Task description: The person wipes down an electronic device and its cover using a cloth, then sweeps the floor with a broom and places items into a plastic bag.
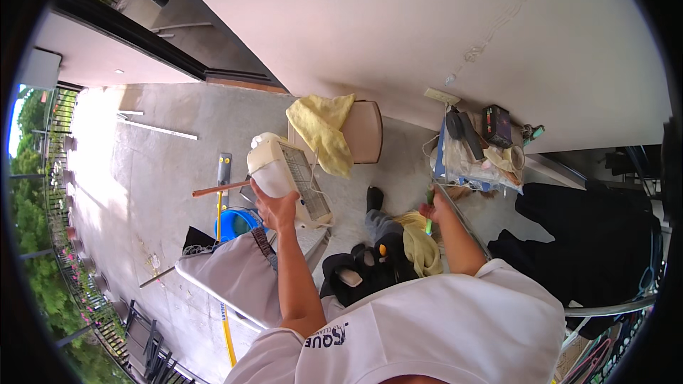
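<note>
My left hand [277, 207] is spread around the rounded end of a cream electric appliance [291, 178] with a wire grille on its face and a pale cord. The appliance is tilted in front of me. What supports its lower end is partly hidden. My right hand [438, 208] grips a slim green tool [429, 197], whose bright green end shows below the fingers. Its exact kind cannot be told. Beside that hand runs a metal rail [467, 226]. Below, between my arms, a yellow-green cloth [422, 250] hangs next to a black pouch-like item [349, 274].
A yellow towel [325, 130] drapes over a beige chair [367, 133] by the wall. Cluttered goods [475, 154] stand at the right, near dark clothes [592, 245]. Left are a blue bucket [232, 223], a grey-covered board [235, 277] and a yellow pole [228, 336].
</note>
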Demonstrator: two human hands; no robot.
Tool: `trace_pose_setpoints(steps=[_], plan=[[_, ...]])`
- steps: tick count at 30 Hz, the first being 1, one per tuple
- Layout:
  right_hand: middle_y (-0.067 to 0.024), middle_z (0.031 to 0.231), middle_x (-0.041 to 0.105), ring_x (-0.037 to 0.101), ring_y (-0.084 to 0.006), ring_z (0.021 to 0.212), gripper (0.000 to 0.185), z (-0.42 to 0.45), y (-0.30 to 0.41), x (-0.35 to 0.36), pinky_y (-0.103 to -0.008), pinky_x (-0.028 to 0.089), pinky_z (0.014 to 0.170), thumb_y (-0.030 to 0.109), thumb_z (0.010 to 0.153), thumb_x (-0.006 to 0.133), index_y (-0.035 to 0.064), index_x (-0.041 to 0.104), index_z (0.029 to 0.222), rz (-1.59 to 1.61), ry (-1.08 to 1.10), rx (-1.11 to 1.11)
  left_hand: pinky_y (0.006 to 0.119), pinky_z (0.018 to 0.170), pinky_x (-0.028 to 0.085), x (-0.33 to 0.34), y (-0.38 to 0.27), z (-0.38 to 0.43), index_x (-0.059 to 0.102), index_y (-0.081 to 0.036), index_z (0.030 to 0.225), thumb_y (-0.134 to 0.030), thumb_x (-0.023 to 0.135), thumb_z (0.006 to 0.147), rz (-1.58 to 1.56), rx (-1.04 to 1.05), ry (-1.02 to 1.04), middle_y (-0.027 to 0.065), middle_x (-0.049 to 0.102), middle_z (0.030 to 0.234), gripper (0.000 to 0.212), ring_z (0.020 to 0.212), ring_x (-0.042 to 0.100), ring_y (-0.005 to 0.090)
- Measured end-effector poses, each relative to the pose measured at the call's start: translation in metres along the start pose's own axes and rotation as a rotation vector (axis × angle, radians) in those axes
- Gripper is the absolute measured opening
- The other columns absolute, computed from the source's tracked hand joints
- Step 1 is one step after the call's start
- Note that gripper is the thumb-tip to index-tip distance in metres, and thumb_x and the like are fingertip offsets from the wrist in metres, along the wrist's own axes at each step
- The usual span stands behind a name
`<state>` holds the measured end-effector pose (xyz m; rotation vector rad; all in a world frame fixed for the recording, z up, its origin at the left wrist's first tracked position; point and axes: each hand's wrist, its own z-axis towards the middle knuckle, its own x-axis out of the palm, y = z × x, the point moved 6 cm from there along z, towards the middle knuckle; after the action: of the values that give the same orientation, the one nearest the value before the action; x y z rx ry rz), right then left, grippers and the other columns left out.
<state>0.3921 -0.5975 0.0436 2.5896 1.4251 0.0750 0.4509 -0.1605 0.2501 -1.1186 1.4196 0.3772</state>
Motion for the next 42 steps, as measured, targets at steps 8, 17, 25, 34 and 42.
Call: trace_pose_setpoints(steps=[8,17,25,34,42], plan=[[-0.0091,0.074,0.052,0.054,-0.0235,0.070,0.051,0.014,0.082,0.040,-0.0361,0.047,0.065,0.049,0.065,0.068,0.0129,0.057,0.098,-1.061,0.080,-0.709,0.039,0.086,0.040,-0.027,-0.012,0.016,0.017,-0.017,0.135,-0.015,0.070,0.043,-0.052,-0.114,0.004,0.0201,0.047,0.113,0.106,0.100,0.050,0.0347],[-0.0011,0.078,0.052,0.053,-0.0130,0.077,0.049,0.049,0.119,0.163,-0.0285,0.045,0.068,0.038,0.069,0.071,0.0065,0.052,0.101,-1.038,0.795,-0.734,0.041,0.087,0.039,-0.034,-0.004,0.020,0.016,-0.015,0.135,-0.016,0.072,0.045,-0.091,0.018,-0.013,0.0202,0.046,0.110,0.106,0.100,0.048,0.0349],[-0.0113,0.090,0.056,0.058,-0.0205,0.069,0.080,0.132,0.082,0.191,-0.0311,0.047,0.053,0.049,0.077,0.056,0.0016,0.021,0.130,-0.971,0.507,-0.088,0.038,0.089,0.039,0.010,0.030,0.013,0.013,-0.012,0.136,-0.011,0.072,0.043,-0.113,-0.168,0.057,0.0210,0.045,0.116,0.111,0.103,0.048,0.0338],[-0.0168,0.121,0.042,0.045,-0.0277,0.107,0.079,0.213,0.077,0.223,-0.0364,0.040,0.085,0.023,0.067,0.074,0.0011,0.025,0.125,-0.713,0.272,-0.309,0.041,0.090,0.038,0.017,0.049,0.017,0.014,-0.011,0.135,-0.017,0.073,0.044,-0.039,-0.202,0.060,0.0214,0.045,0.114,0.108,0.105,0.046,0.0354],[-0.0111,0.119,0.044,0.044,-0.0234,0.107,0.076,0.205,0.113,0.241,-0.0342,0.037,0.089,0.010,0.067,0.071,0.0082,0.027,0.129,-0.632,0.328,-0.850,0.041,0.091,0.036,0.017,0.067,0.013,0.014,-0.009,0.135,-0.022,0.073,0.045,0.010,-0.223,0.077,0.0208,0.045,0.110,0.108,0.105,0.044,0.0351]])
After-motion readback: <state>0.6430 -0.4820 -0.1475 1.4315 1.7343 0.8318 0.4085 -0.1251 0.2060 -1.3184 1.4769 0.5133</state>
